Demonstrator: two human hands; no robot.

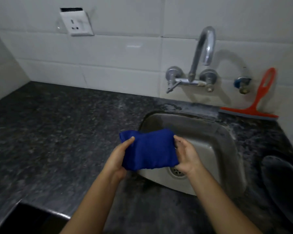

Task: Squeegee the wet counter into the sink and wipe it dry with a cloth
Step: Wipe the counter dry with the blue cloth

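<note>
Both hands held a folded blue cloth [148, 149] in the air, above the left edge of the steel sink [227, 146]. The left hand [118, 157] gripped the left side of the cloth, with the thumb on top, and the right hand [187, 156] gripped the right side in the same way, the other fingers being hidden under the cloth. The dark speckled counter [54, 132] spread to the left of the sink and also near it, and some pale wet marks showed on the far strip between the sink and the tiled wall [125, 53]. The orange squeegee [255, 105] stood on the counter at the far right, its blade down and its handle leaning against the wall. A metal tap [201, 54] came out from the wall above the sink, and a white socket [76, 22] was on the wall far to the left.
</note>
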